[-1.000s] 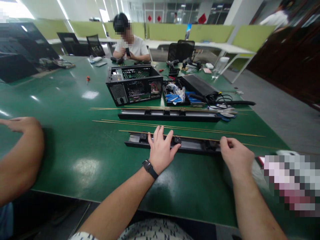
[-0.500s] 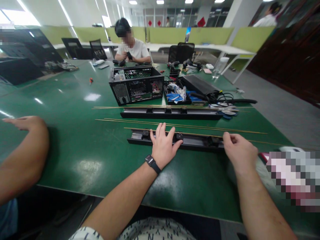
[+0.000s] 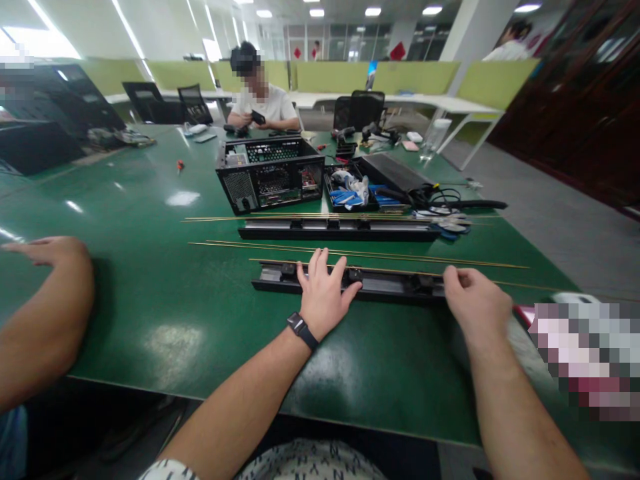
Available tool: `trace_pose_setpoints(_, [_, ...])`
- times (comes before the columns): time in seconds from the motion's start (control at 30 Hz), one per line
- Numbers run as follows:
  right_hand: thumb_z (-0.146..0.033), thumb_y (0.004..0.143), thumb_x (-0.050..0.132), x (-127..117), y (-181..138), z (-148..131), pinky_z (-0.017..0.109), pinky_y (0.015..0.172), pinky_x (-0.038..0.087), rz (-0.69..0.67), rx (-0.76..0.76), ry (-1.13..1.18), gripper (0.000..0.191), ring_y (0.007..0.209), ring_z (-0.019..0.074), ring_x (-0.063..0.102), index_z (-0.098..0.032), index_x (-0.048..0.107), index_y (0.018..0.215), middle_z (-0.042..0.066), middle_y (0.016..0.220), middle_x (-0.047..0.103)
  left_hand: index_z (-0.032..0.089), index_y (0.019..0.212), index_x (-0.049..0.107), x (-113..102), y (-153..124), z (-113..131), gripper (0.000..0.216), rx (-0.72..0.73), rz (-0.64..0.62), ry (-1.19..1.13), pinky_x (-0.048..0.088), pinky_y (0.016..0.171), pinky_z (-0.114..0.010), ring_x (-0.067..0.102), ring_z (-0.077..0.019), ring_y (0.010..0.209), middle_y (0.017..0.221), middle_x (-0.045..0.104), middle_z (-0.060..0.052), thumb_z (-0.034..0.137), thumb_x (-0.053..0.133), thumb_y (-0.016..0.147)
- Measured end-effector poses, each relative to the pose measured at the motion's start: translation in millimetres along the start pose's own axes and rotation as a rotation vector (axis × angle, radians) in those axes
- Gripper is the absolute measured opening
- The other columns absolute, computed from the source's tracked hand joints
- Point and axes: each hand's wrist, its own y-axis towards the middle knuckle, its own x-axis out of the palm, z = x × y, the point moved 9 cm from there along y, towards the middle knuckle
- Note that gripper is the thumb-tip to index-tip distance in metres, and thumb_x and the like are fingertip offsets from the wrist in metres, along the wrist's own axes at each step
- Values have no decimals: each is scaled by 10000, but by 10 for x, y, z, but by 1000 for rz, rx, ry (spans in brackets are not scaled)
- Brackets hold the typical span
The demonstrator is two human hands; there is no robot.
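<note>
A long black channel rail point(image 3: 385, 293) with several small black blocks in it lies crosswise in front of me. My left hand point(image 3: 323, 293), a dark watch on its wrist, rests over the rail's left half with fingers spread. Along the rail's far side runs a thin brass-coloured rod point(image 3: 400, 271). At the rail's right end my right hand point(image 3: 477, 300) pinches the rod between thumb and fingertips; its other fingers are curled in. The rod emerges again to the right of that hand.
Two more thin rods point(image 3: 240, 245) lie beyond the rail. Farther back are a second black rail point(image 3: 400, 235) with rods along it, an open computer case point(image 3: 270, 183), and blue-white gloves point(image 3: 350, 193). Another person's arm point(image 3: 55, 300) rests at left; a person point(image 3: 265, 107) sits opposite.
The view has shifted slightly. My left hand still lies spread on the rail, and my right hand keeps its pinch on the rod at nearly the same place.
</note>
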Motion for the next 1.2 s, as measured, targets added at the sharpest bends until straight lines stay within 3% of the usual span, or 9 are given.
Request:
trace_pose_setpoints(0.33, [-491,949,569,-42,-26,-53,364,676,366,22,-14,-27,347,702,239,592,-236,779,844,67,751,719,262,1505,635,-9,-3,7,551,6,3,3,281,1279,-779,356,-378,1635,1699,469,-212,539,657,1028])
trace_pose_setpoints(0.73, [-500,942,575,-57,-2,-15,372,686,380,14,14,-30,344,692,241,583,-236,773,846,68,755,718,266,1501,638,-9,-1,-5,556,1,7,2,287,1279,-769,344,-382,1640,1700,460,-221,545,666,1021])
trace_pose_setpoints(1.0, [-532,939,577,-35,-1,-14,373,700,410,-2,12,-21,370,731,249,619,-243,808,952,71,816,747,265,1501,638,-3,3,-1,566,3,11,-2,280,1279,-772,349,-385,1637,1699,459,-225,546,682,1012])
trace_pose_setpoints(1.2, [-535,931,566,-25,9,-9,378,693,399,16,2,-43,377,727,253,619,-242,797,879,74,795,749,263,1503,634,-1,-2,-7,561,1,6,-4,280,1280,-770,343,-380,1640,1698,460,-225,544,670,1019])
